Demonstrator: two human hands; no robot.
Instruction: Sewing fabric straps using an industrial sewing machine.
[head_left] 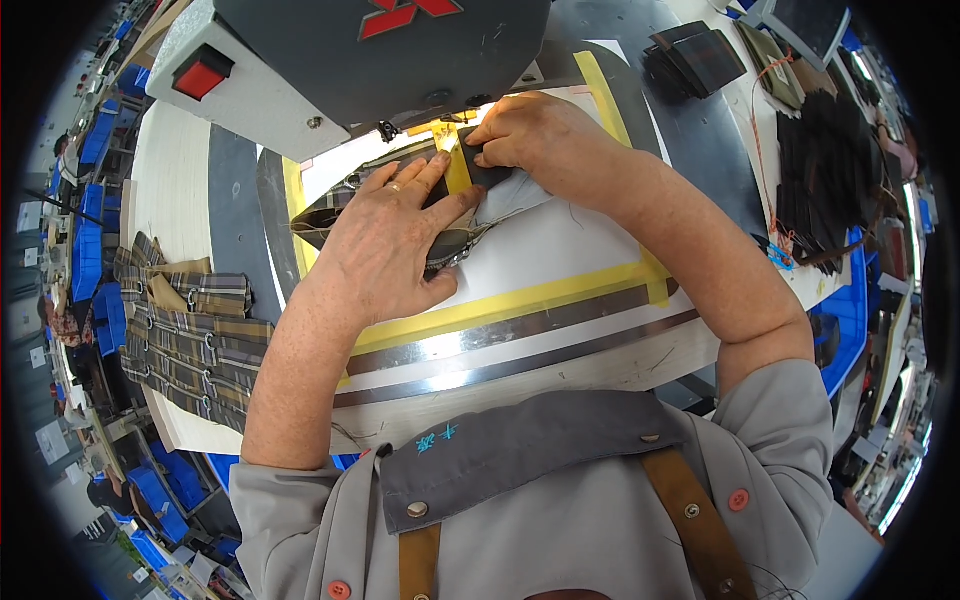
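Note:
My left hand lies flat, fingers spread, on a brown-grey plaid fabric piece with zipper edges and metal fittings. Its fingertips reach a strip of yellow tape beneath the machine head. My right hand is closed, its fingertips pinching and pressing a small dark fabric piece beside that strip. A light-grey cloth shows under the right fingers. What lies beneath the left palm is hidden.
A dark sewing machine head with a red switch overhangs the work. Yellow tape borders the white sheet. Plaid pieces are piled at left; dark strips and dark folded pieces lie at right.

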